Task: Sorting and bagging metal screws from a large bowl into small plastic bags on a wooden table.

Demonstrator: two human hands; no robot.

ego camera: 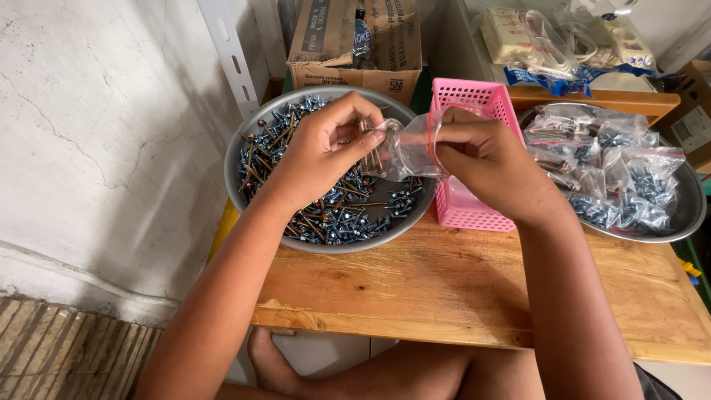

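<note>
While the left hand (pixel 322 148) pinches a few screws at the mouth of a small clear plastic bag (pixel 404 152), the right hand (pixel 481 159) grips the bag's other edge, both above the big metal bowl of screws (pixel 326 211). At three o'clock stand a pink basket (pixel 466 100) and a tray of filled bags (pixel 618 181). If the thin mouth folds shut, I think screws may slip and fall onto the wooden table (pixel 459 289).

Your two forearms reach forward side by side, bare, and meet in front of you. Your left hand (pixel 322 152) is curled, thumb and fingertips pinched together, knuckles up. Your right hand (pixel 485 159) sits just beside it, fingers bent and pinched inward toward the left, wrist slightly raised. Your bare leg and foot (pixel 270 363) show below
</note>
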